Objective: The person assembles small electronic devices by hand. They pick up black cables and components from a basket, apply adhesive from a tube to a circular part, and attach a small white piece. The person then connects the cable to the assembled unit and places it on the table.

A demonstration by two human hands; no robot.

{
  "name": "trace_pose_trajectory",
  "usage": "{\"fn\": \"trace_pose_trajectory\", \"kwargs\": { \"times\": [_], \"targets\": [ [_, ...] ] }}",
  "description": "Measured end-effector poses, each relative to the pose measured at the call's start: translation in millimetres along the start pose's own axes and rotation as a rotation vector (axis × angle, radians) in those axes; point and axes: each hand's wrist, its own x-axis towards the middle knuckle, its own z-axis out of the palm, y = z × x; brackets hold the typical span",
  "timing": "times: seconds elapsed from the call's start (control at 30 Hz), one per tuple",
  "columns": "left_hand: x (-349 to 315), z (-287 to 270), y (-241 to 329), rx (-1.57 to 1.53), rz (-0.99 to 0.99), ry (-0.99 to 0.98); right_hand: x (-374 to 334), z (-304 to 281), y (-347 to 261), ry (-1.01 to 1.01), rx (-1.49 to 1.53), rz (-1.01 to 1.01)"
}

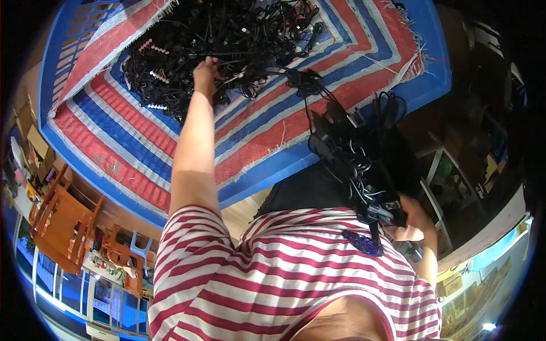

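Reaching into the tangled heap of black cables (227, 45), the left hand (206, 73) has its fingers buried, so its grasp cannot be told. The right hand (410, 223) is closed around a gathered bundle of cables (355, 153) trailing away toward the heap. Most cables apparently remain unsorted on the striped mat (267, 131).

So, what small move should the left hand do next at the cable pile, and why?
Probably it should close on one cable and lift it slowly. The left hand rests on the tangled black cable pile lying on the striped mat, while the right hand already holds a bunch of cables, one trailing back to the pile.
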Motion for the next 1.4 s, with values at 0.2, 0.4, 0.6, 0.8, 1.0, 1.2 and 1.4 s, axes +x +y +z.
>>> {"fn": "trace_pose_trajectory", "kwargs": {
  "times": [0.2, 0.4, 0.6, 0.8, 1.0, 1.2, 1.4],
  "targets": [
    [-73, -30, 83, -0.054, 0.228, -0.196, -7, 4, -3, -0.005, -0.049, -0.021],
    [-142, -37, 116, -0.044, 0.35, -0.258, -24, 14, 10, -0.005, 0.086, -0.182],
    [-208, -35, 149, -0.085, 0.461, -0.284, -37, 19, 5, 0.029, 0.157, -0.309],
    [-276, -26, 206, -0.036, 0.577, -0.345, -56, 32, -3, 0.164, 0.25, -0.337],
    [-347, -7, 264, -0.001, 0.715, -0.469, -73, 42, -10, 0.236, 0.252, -0.443],
    [-425, 19, 309, 0.134, 0.89, -0.563, -115, 68, -8, 0.303, 0.282, -0.599],
    [-513, 67, 363, 0.079, 0.974, -0.638, -186, 75, 34, 0.311, 0.159, -0.733]
  ]
}}
